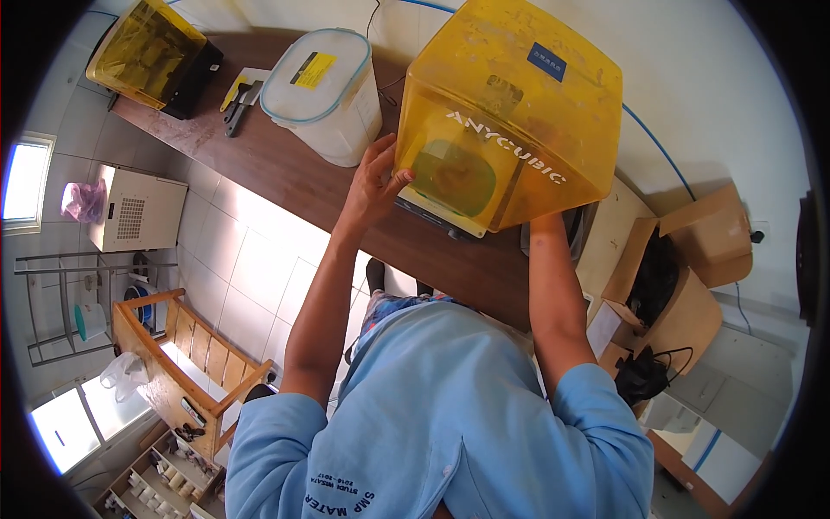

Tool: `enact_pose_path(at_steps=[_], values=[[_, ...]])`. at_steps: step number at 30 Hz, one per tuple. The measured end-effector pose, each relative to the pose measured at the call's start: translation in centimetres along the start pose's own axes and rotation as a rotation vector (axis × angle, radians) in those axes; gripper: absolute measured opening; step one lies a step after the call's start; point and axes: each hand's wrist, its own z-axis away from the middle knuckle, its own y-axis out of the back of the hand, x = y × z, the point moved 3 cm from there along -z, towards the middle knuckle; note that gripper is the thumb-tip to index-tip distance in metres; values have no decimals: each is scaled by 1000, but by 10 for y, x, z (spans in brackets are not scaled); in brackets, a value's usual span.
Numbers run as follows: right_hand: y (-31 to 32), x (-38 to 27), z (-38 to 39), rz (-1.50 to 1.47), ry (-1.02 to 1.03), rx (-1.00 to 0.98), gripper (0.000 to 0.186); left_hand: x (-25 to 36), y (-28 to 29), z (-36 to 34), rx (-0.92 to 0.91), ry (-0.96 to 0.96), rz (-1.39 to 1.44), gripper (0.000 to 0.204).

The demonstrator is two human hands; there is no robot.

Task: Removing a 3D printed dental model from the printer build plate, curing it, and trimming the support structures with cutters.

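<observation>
A large see-through yellow cover [510, 112] of a resin 3D printer stands in front of me at the table's front edge. My left hand [376, 183] is at its left side, thumb and fingers against the lower left edge. My right forearm reaches to its right side, where the right hand [546, 221] is mostly hidden by the cover. Below the cover the dark printer base [439, 218] shows at the front. Through the yellow wall I see a rounded greenish shape, which I cannot make out clearly.
On the brown table [251, 164] are a white lidded tub [333, 121], scrapers [242, 105] and a second yellow-covered printer [156, 56]. An open cardboard box [683, 285] stands to the right. A wooden bench [186, 346] is at lower left.
</observation>
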Motion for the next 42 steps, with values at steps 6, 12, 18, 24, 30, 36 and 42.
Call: enact_pose_path(at_steps=[6,12,18,24,30,36,42], values=[[-2,-2,0,3,16,1,47,-1,-1,1,-1,30,23,66],[-5,-6,0,7,34,0,47,-2,-2,1,7,52,71,65],[-8,-10,0,9,54,-1,48,-6,-4,1,5,52,100,65],[-11,-14,0,10,76,3,48,-3,-1,2,-9,57,51,66],[-14,-19,7,11,99,6,48,-8,0,9,14,50,49,57],[-26,-21,5,12,119,6,48,-21,1,12,-26,4,-21,53],[-32,-24,8,16,139,5,48,-18,1,14,-7,32,-7,55]])
